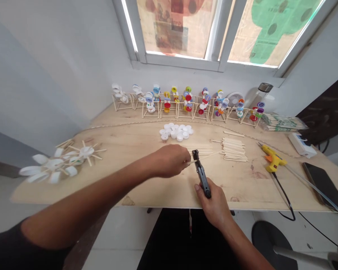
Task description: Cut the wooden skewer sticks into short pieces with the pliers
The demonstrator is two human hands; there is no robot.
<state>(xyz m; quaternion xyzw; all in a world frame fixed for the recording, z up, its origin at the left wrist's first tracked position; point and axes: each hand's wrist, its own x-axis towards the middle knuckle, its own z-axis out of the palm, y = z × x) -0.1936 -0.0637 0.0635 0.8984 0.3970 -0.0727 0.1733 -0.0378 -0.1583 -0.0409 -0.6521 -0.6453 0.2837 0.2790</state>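
My left hand [173,160] is closed around one end of a thin wooden stick [210,156]. The stick passes at the jaws of dark grey multi-tool pliers [200,172], which my right hand [215,202] grips by the handles over the table's front edge. Whether the jaws press on the stick is too small to tell. Beyond my left hand, long thin sticks [202,149] lie side by side, partly hidden by the pliers. A stack of shorter cut sticks [233,149] is to the right. White bottle caps [176,132] sit clustered behind my left hand.
Small stick frames with colourful cap wheels [166,105] line the back of the wooden table [163,191]. White wheel pieces [55,164] lie left. A yellow glue gun [273,158], black phone [323,183], power strip [302,145], bagged sticks [283,122] and bottle [260,98] occupy the right side.
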